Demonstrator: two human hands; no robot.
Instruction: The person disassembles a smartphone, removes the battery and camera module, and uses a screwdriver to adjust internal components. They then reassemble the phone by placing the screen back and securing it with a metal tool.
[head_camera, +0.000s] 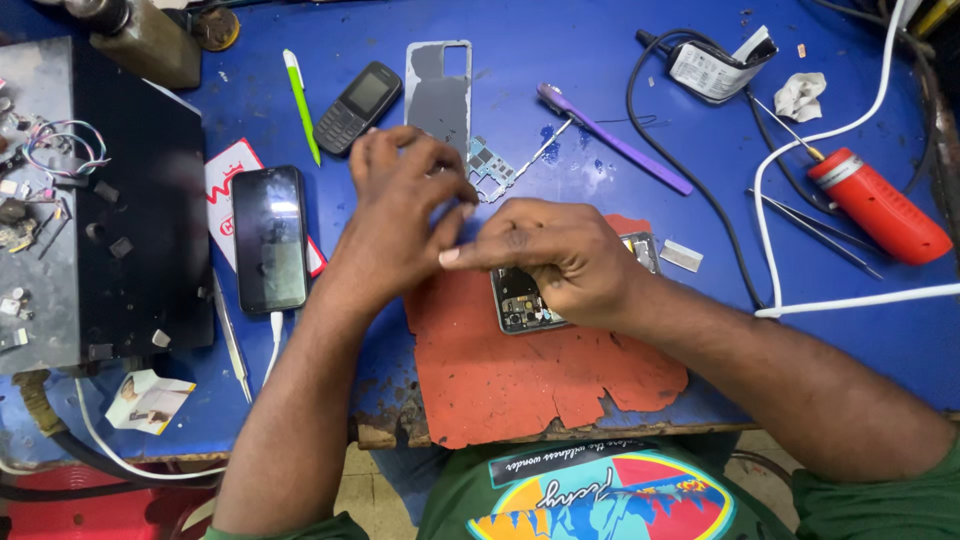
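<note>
My left hand (400, 215) hovers over the top edge of a red mat (520, 380), its fingertips drawn together in a pinch; whether anything tiny sits between them is hidden. My right hand (560, 255) lies over an opened phone (520, 300) with bare circuitry on the mat, fingers curled on it. Its thumb points left and meets the left hand's fingertips. Just beyond the hands lie a small inner frame piece (490, 170) and a grey back cover (438, 95).
A black smartphone (270, 240) on a cable, a keypad phone (357, 105) and a green pen (300, 100) lie at left beside a dark work plate (130, 200). A purple tool (610, 135), tweezers (810, 225), a red-handled tool (880, 205) and a white cable (800, 300) lie at right.
</note>
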